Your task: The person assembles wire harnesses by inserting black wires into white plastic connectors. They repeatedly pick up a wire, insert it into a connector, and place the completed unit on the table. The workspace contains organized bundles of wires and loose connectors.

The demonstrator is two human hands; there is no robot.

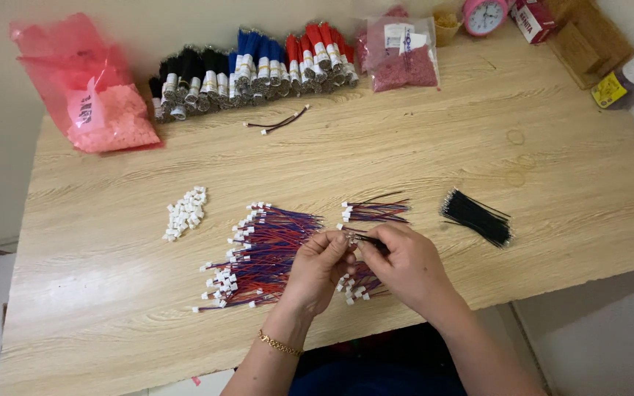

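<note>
My left hand (318, 268) and my right hand (405, 265) meet near the table's front edge, both pinching one small wire lead with a white connector (351, 238). Left of them lies a pile of red and blue wires with white connectors (262, 253). A smaller bunch of the same wires (374, 211) lies just beyond my right hand, and a few more (356, 287) show under my hands. A bundle of loose black wires (477, 217) lies to the right. A small heap of white plastic connectors (185, 213) sits to the left.
Along the back of the wooden table (552, 161) are bundled black, blue and red wires (251, 70), a pink bag of white parts (93, 88), a clear bag of red parts (401, 55), a pink clock (484, 15), a single finished lead (282, 121) and boxes at the right corner.
</note>
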